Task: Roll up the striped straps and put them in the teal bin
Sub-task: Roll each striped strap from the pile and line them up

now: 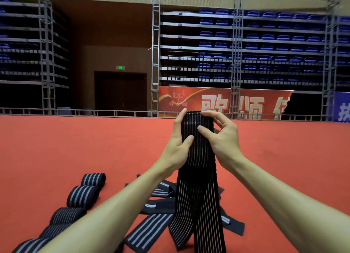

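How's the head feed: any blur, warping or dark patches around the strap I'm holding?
Head view: the held strap, left hand and right hand are sharp and evenly lit; wide-angle distortion bows the truss posts near the edges; the top right corner is smeared; the stands behind are dim.

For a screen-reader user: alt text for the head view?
The left hand and right hand grip the top of a black striped strap, its ends hanging to the red floor. Rolled straps lie left, loose ones beneath.
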Tool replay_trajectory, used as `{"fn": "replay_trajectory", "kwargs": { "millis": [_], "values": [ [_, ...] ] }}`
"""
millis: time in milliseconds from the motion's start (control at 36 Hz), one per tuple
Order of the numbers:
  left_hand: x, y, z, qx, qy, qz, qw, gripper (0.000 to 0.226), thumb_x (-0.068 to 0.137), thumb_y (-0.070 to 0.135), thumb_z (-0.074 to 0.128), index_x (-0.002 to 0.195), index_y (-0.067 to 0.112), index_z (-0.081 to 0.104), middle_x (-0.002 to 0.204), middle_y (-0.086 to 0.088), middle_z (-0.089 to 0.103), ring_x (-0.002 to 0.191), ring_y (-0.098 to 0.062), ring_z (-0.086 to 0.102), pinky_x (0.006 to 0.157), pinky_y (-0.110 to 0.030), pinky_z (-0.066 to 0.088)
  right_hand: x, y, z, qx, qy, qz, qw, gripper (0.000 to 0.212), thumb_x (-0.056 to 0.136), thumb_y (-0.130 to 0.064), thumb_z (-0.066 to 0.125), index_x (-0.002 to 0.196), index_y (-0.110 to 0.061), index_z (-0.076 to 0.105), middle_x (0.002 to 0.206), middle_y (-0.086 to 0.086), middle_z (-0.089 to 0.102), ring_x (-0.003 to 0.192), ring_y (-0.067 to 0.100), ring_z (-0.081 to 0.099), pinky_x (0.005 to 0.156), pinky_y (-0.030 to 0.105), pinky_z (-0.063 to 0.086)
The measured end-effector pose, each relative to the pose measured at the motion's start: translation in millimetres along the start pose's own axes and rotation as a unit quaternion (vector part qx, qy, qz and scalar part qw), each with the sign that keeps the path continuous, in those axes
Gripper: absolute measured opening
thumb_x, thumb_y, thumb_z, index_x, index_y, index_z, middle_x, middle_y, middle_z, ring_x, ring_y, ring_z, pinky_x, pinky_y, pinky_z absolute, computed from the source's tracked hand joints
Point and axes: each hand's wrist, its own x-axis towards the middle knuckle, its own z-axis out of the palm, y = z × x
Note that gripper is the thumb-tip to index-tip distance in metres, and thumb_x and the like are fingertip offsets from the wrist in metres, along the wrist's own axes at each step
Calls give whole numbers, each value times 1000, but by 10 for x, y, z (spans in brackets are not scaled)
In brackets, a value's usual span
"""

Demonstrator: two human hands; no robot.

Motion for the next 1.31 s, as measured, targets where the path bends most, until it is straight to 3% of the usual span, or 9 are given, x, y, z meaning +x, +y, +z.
{"fn": "replay_trajectory", "kwargs": {
  "millis": [139, 250, 417, 528, 639, 750, 1083, 1194, 1306],
  "values": [
    [7, 9, -7, 36, 2, 22, 999, 74, 101, 0, 39, 143, 58, 21, 156, -2, 34, 135, -15, 46, 111, -41, 43, -11, 14, 33, -11, -13, -17, 1000, 37, 85, 11, 67, 100, -22, 69, 101, -14, 70, 101, -1, 65, 81, 22, 55],
    [10, -5, -27, 27, -21, 18, 999, 68, 103, -1, 38, 145, 50, 21, 142, 5, 46, 117, -3, 57, 95, -24, 51, -33, 18, 59, -9, -25, -12, 1000, 37, 86, 12, 65, 98, -23, 67, 96, -22, 70, 95, -5, 65, 76, 17, 53],
    [20, 35, -31, 6, 40, 33, 999, 50, 105, 3, 39, 133, 44, 47, 133, 3, 56, 114, -10, 60, 94, -28, 52, -25, 53, 34, -15, -14, -4, 1000, 36, 86, 9, 66, 95, -26, 69, 100, -13, 72, 102, 19, 68, 87, 42, 58],
    [29, 99, -56, 20, 91, 68, 993, 29, 102, -4, 41, 113, 20, 54, 102, 0, 59, 85, -5, 60, 73, -22, 53, -27, 69, 11, -13, -12, 7, 1000, 33, 86, 9, 67, 93, -22, 70, 102, -2, 72, 105, 21, 68, 89, 43, 58],
    [46, 86, -84, 47, 87, 52, 994, 25, 101, -2, 44, 95, 17, 60, 79, 7, 63, 65, -8, 55, 56, -26, 47, -45, 54, -3, -11, -14, 15, 1000, 32, 87, 10, 65, 88, -21, 68, 95, -3, 70, 96, 18, 68, 82, 35, 59],
    [53, 86, -78, 63, 102, 39, 992, 29, 102, 2, 47, 98, 23, 66, 96, -6, 69, 77, -16, 65, 67, -31, 55, -51, 20, -7, -23, -22, 13, 999, 28, 88, 10, 65, 89, -18, 70, 91, -6, 70, 91, 9, 68, 82, 33, 59],
    [44, 136, -28, 26, 95, 20, 995, 26, 102, 2, 46, 107, 21, 64, 98, 3, 69, 81, -9, 66, 70, -24, 55, -76, -26, -36, -43, -48, 8, 998, 27, 88, 3, 69, 97, -23, 69, 94, -13, 72, 88, 6, 70, 78, 26, 58],
    [64, 133, 18, 27, 92, 25, 995, 27, 100, 2, 45, 112, 22, 58, 112, -3, 65, 103, -18, 64, 86, -33, 54, -90, -14, -3, -61, -56, -2, 997, 34, 83, 0, 75, 106, -22, 66, 100, -15, 69, 94, 4, 67, 83, 29, 58],
    [64, 175, 85, -3, 81, 24, 996, 24, 101, 0, 42, 115, 18, 50, 107, 1, 56, 93, -2, 60, 79, -23, 51, -76, -22, 44, -73, -47, -24, 996, 41, 78, 4, 77, 110, -20, 65, 99, -19, 68, 97, 0, 65, 87, 24, 54]
  ]
}}
